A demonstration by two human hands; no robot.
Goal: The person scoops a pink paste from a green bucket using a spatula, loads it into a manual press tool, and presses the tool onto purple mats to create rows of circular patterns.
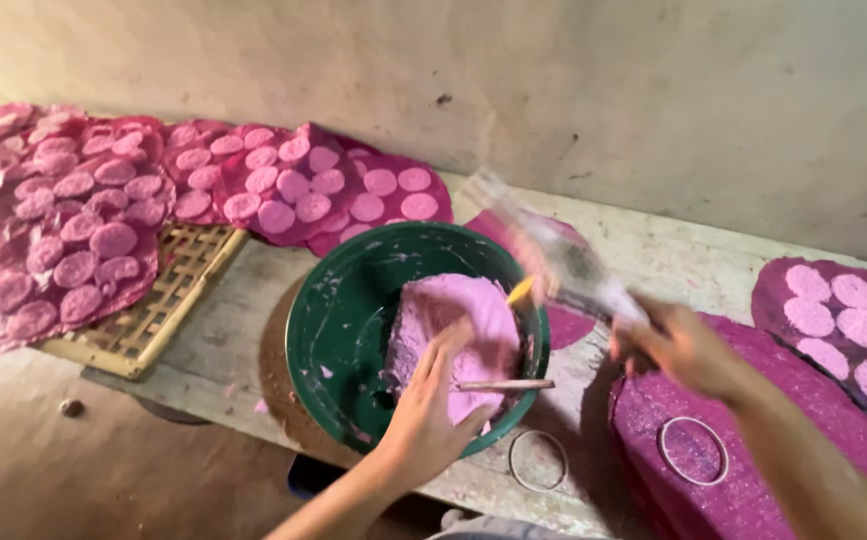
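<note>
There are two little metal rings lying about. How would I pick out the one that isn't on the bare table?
Start at the big green bowl of pink dough and look right, past the right hand. There a dark pink mat lies, with one metal ring on it. The other ring sits on pale tabletop.

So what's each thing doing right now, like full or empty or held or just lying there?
Green bowl: upright, partly filled with pink dough.
Pink dough: one lump, left hand pressing on it.
Clear plastic sheet: lifted, blurred, gripped by right hand.
Metal ring: lying flat on a purple sheet.
Second ring: flat on the table.
Stick: resting across the bowl rim.
Pink discs: laid out in rows on sheets.
Woven tray: flat, partly covered.
</note>
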